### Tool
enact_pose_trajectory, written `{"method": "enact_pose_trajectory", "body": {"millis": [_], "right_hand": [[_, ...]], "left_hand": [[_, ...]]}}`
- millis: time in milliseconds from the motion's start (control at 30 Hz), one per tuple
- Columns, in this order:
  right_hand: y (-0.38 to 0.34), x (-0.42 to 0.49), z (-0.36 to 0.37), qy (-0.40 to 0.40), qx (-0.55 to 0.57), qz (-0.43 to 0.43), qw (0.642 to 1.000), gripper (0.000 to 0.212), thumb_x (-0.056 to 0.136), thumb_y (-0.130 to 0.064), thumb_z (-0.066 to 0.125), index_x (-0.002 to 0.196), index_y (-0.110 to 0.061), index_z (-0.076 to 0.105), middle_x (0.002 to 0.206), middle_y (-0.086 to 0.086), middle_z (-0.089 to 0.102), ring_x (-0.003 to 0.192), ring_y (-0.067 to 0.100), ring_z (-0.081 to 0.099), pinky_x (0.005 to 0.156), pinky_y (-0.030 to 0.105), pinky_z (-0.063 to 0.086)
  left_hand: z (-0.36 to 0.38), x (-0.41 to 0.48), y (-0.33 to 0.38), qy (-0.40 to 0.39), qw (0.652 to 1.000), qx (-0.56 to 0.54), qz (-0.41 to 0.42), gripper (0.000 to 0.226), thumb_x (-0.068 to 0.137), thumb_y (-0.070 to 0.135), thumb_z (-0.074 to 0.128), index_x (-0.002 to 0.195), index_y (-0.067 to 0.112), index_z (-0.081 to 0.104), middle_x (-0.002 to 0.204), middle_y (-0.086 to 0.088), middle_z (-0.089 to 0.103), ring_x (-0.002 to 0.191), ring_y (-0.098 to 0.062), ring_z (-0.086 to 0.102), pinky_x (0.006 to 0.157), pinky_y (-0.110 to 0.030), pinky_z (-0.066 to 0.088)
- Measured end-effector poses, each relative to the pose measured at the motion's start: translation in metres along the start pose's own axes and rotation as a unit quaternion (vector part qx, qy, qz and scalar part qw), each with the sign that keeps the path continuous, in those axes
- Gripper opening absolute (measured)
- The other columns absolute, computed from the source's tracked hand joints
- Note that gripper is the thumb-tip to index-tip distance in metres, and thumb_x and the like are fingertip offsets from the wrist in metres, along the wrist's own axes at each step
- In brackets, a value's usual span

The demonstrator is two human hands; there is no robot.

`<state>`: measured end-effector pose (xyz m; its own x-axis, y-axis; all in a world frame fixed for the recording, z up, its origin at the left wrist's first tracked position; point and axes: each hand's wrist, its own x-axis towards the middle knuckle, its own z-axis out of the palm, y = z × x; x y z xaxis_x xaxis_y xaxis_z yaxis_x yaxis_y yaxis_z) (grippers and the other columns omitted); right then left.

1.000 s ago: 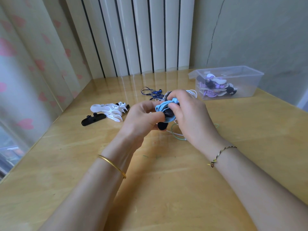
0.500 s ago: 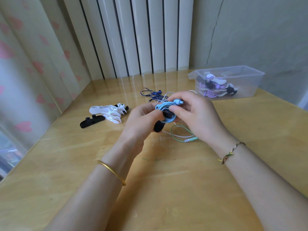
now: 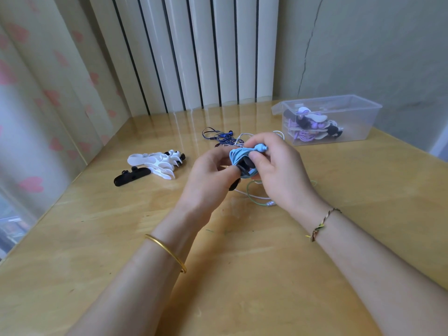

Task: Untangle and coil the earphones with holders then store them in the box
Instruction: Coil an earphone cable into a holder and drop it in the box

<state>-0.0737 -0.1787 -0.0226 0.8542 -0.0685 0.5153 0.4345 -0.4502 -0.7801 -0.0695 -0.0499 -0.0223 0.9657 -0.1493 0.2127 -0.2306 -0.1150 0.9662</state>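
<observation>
Fingers: left hand (image 3: pixel 209 176) pinches the black holder (image 3: pixel 246 166); right hand (image 3: pixel 281 173) grips the blue earphones (image 3: pixel 238 155) wound round it, one earbud (image 3: pixel 261 148) poking out beside the thumb.
Bundle: held above the bench (image 3: pixel 242 275), left of the box (image 3: pixel 363 117) and nearer the person.
Box: open-topped, holding wound purple sets (image 3: pixel 308 135).
Loose cables: a tangle (image 3: pixel 223 137) left of the box, more strands under the hands.
Risk: if either grip eases before the earbud end is tucked, the coil will likely spring off the holder; lifting could snag the strands beneath.
</observation>
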Motion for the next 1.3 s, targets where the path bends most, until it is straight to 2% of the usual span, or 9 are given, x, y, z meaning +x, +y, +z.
{"method": "enact_pose_trajectory", "body": {"millis": [200,267,400,667,767,933,1067,1167,1300], "right_hand": [[0.002,0.003,-0.001,-0.012,0.076,0.035,0.996,0.024,0.093,-0.003,0.051,0.089,-0.027,0.054,0.091,0.002,0.063,0.08,0.018,0.062,0.068,0.027,0.054],[0.002,0.003,-0.001,-0.027,0.106,0.063,0.992,0.019,0.094,-0.003,0.05,0.093,-0.021,0.056,0.091,0.009,0.065,0.075,0.017,0.062,0.064,0.025,0.055],[0.004,0.004,-0.004,-0.04,0.171,0.096,0.98,0.014,0.094,0.0,0.049,0.102,-0.009,0.057,0.084,0.01,0.064,0.064,0.011,0.06,0.055,0.02,0.053],[0.005,0.004,0.0,-0.021,0.18,0.086,0.98,0.02,0.094,0.001,0.049,0.092,-0.017,0.055,0.077,0.003,0.064,0.063,0.008,0.058,0.056,0.025,0.052],[0.004,0.004,0.0,-0.017,0.188,0.078,0.979,0.02,0.094,0.001,0.048,0.091,-0.018,0.055,0.076,0.001,0.063,0.061,0.004,0.058,0.054,0.02,0.05],[0.003,0.003,0.0,-0.031,0.284,0.129,0.95,0.02,0.096,0.0,0.046,0.09,-0.018,0.054,0.081,0.004,0.064,0.069,0.015,0.062,0.057,0.025,0.053],[0.007,0.005,0.002,-0.032,0.245,0.136,0.959,0.023,0.095,-0.001,0.046,0.085,-0.019,0.055,0.087,0.01,0.065,0.071,0.02,0.061,0.058,0.03,0.051],[0.006,0.007,0.001,-0.017,0.17,0.086,0.982,0.025,0.094,-0.001,0.048,0.084,-0.024,0.054,0.089,0.009,0.064,0.071,0.017,0.059,0.06,0.029,0.052],[0.005,0.005,0.001,-0.015,0.127,0.041,0.991,0.026,0.093,-0.003,0.05,0.085,-0.027,0.054,0.087,0.009,0.063,0.071,0.016,0.057,0.062,0.029,0.05]], "left_hand": [[0.0,0.0,0.0,-0.006,1.0,-0.005,-0.008,0.053,0.089,0.002,0.058,0.134,0.026,0.045,0.113,-0.002,0.063,0.074,-0.009,0.059,0.065,-0.019,0.047],[0.0,-0.001,0.001,-0.008,1.0,-0.014,-0.005,0.055,0.089,0.001,0.058,0.137,0.025,0.042,0.117,-0.002,0.061,0.075,-0.012,0.057,0.067,-0.021,0.048],[-0.002,0.0,0.0,-0.014,1.0,-0.019,0.0,0.051,0.09,0.0,0.057,0.137,0.017,0.045,0.118,-0.004,0.061,0.077,-0.016,0.055,0.073,-0.027,0.048],[-0.004,0.0,0.0,-0.051,0.999,-0.016,0.013,0.036,0.09,0.0,0.057,0.123,0.013,0.057,0.113,-0.007,0.066,0.082,-0.01,0.058,0.063,-0.016,0.044],[-0.004,0.0,-0.001,-0.055,0.998,-0.026,0.021,0.036,0.089,-0.002,0.057,0.122,0.012,0.057,0.111,-0.008,0.066,0.081,-0.012,0.059,0.065,-0.019,0.044],[-0.007,0.002,-0.003,-0.057,0.997,-0.027,0.034,0.036,0.091,-0.003,0.055,0.125,0.008,0.055,0.109,-0.006,0.065,0.078,-0.011,0.057,0.061,-0.013,0.043],[-0.006,0.001,-0.006,-0.081,0.996,-0.027,0.03,0.036,0.087,0.0,0.058,0.122,0.008,0.056,0.103,-0.006,0.064,0.079,-0.019,0.049,0.06,-0.017,0.04],[-0.007,0.003,-0.002,-0.097,0.992,-0.084,-0.006,0.042,0.075,0.007,0.056,0.116,0.007,0.06,0.103,-0.011,0.063,0.083,-0.022,0.053,0.068,-0.024,0.042],[-0.012,0.006,0.004,-0.097,0.985,-0.127,-0.06,0.038,0.078,0.01,0.051,0.113,0.001,0.063,0.093,-0.014,0.06,0.074,-0.021,0.05,0.057,-0.022,0.041]]}}
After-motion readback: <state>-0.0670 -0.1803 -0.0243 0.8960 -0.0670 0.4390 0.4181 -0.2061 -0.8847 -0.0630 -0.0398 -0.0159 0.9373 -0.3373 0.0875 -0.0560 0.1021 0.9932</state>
